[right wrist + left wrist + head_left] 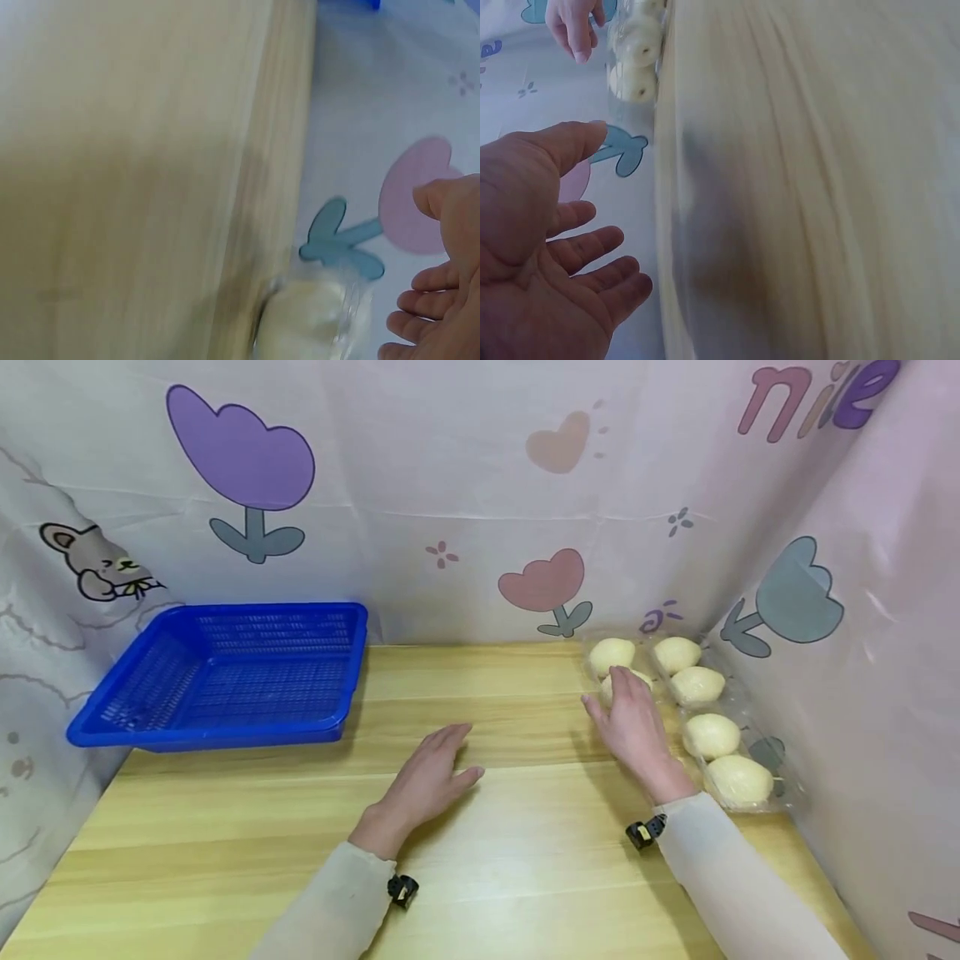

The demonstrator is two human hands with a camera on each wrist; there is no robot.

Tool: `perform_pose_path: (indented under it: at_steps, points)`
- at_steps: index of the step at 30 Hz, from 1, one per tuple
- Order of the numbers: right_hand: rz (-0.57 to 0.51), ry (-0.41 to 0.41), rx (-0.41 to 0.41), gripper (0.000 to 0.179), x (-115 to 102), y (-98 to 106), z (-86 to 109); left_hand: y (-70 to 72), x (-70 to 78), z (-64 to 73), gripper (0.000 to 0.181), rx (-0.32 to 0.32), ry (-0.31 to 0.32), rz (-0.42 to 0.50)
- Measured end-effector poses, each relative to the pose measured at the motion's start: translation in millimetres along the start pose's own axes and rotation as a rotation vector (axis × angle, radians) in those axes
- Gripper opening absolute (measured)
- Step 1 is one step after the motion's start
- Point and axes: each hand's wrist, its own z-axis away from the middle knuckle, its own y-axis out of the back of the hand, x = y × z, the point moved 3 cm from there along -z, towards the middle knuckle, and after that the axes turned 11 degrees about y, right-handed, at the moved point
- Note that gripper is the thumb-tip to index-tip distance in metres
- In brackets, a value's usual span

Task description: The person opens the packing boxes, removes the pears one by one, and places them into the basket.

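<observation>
Several pale yellow pears lie in clear plastic boxes [791,793] at the right of the table; dark spots mark their ends in the left wrist view. My right hand [633,722] hovers over the left box, fingers extended, overlapping one pear [637,681] that is partly hidden beneath it. Another pear [611,656] shows just beyond the fingertips. Nothing is in the right palm in the right wrist view. Above the middle of the table, my left hand [427,781] is held with relaxed fingers and thumb apart, its palm bare in the left wrist view.
A blue plastic basket [341,727] with perforated walls stands at the back left, nothing in it. Printed cloth [450,468] hangs behind the wooden table [510,860] and along both sides. Each wrist wears a small black camera [402,890].
</observation>
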Motion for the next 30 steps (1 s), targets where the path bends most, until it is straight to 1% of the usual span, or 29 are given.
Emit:
perform_pose_path:
  at_steps: [3, 7, 14, 20, 25, 30]
  points:
    - [0.020, -0.037, -0.001, 0.074, 10.3, 0.4, -6.0, -5.7, 2.6, -3.8, 0.077, -0.026, -0.002, 0.012]
    - [0.059, -0.084, -0.040, 0.078, 20.5, -2.3, -11.0, -12.9, 4.5, -9.8, 0.078, -0.049, 0.002, 0.000]
    - [0.126, -0.133, -0.094, 0.082, 30.1, -8.3, -14.5, -20.4, 6.8, -16.8, 0.077, -0.067, 0.009, 0.003]
    - [0.169, -0.120, -0.123, 0.078, 29.3, -13.2, -13.1, -20.3, 5.3, -17.4, 0.077, -0.075, 0.017, -0.003]
    - [0.184, -0.103, -0.119, 0.075, 27.3, -14.8, -9.8, -19.8, 5.6, -18.5, 0.076, -0.084, 0.016, 0.006]
    - [0.177, -0.071, -0.095, 0.070, 22.7, -17.5, -7.2, -19.1, 5.5, -18.9, 0.076, -0.089, 0.022, 0.008]
